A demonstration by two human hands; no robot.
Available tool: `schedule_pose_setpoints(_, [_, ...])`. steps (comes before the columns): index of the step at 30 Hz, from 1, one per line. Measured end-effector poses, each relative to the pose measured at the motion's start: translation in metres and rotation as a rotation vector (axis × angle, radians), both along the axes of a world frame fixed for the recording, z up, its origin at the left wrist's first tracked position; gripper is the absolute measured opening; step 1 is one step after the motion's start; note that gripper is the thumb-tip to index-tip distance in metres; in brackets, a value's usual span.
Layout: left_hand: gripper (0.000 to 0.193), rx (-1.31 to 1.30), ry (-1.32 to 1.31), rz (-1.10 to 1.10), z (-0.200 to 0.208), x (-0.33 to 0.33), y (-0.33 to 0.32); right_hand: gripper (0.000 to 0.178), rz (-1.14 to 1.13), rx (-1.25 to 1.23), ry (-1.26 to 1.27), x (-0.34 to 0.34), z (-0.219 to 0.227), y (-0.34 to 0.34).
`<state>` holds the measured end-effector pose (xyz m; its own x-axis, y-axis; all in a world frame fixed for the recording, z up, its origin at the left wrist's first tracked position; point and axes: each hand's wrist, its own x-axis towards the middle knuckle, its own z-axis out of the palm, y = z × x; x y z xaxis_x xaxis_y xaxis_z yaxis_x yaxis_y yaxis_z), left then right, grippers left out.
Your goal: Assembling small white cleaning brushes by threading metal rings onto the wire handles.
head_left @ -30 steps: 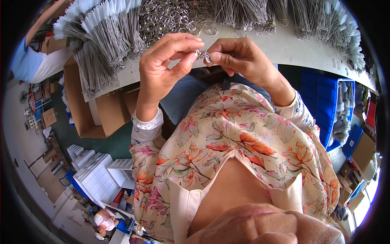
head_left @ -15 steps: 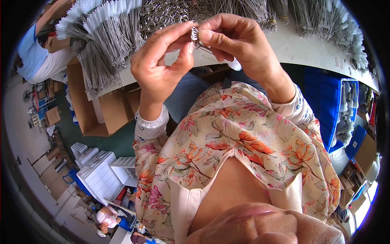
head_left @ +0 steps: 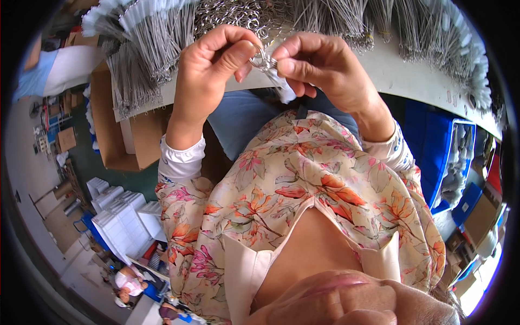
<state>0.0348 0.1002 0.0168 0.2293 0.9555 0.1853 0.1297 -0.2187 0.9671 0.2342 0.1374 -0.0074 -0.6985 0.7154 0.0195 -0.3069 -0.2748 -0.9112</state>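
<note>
Both my hands are raised over the table's near edge, fingertips almost meeting. My left hand (head_left: pixel 212 70) pinches a metal ring (head_left: pixel 254 60) between thumb and forefinger. Closed beside it, my right hand (head_left: pixel 325 62) grips the looped wire ends of several thin wire brushes (head_left: pixel 284 89), whose white bristle ends hang below the fingers. The loops meet the ring; whether they are threaded on it I cannot tell. Just beyond my hands lies a heap of loose metal rings (head_left: pixel 227 12).
Bundles of wire brushes (head_left: pixel 149 49) lie left on the white table (head_left: pixel 390 73), with more bundles (head_left: pixel 444 43) to the right. A cardboard box (head_left: pixel 111 135) stands at lower left. Blue crates (head_left: pixel 428 141) stand at right. Another person's blue sleeve (head_left: pixel 35 76) shows far left.
My hands have drawn slightly apart, and the left has shifted its grip to the ring. The white brush ends now hang below the fingers. The person at far left has moved.
</note>
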Motion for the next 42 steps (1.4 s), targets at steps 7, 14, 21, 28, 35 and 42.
schedule_pose_setpoints(7, [0.014,-0.023,0.124,0.21,0.015,-0.009,-0.042,0.017,0.083,0.099,-0.12,-0.022,0.007,-0.001])
schedule_pose_setpoints(14, [0.014,-0.362,-0.424,0.283,0.028,-0.053,-0.123,0.016,0.41,0.212,-0.08,-0.084,0.005,-0.025])
schedule_pose_setpoints(21, [0.019,0.197,0.033,0.807,0.009,-0.057,-0.17,0.016,0.597,0.243,0.015,-0.143,-0.005,-0.052])
schedule_pose_setpoints(28, [0.022,0.574,-0.602,0.92,-0.033,-0.069,-0.171,0.019,0.561,0.33,0.186,-0.203,-0.044,-0.089])
schedule_pose_setpoints(35, [0.013,0.675,-0.051,1.385,-0.043,-0.023,-0.126,0.014,0.34,0.512,0.184,-0.161,-0.012,-0.062])
schedule_pose_setpoints(42, [0.02,0.294,0.584,0.852,-0.072,-0.035,-0.149,0.005,0.644,0.494,-0.453,-0.134,0.003,-0.016])
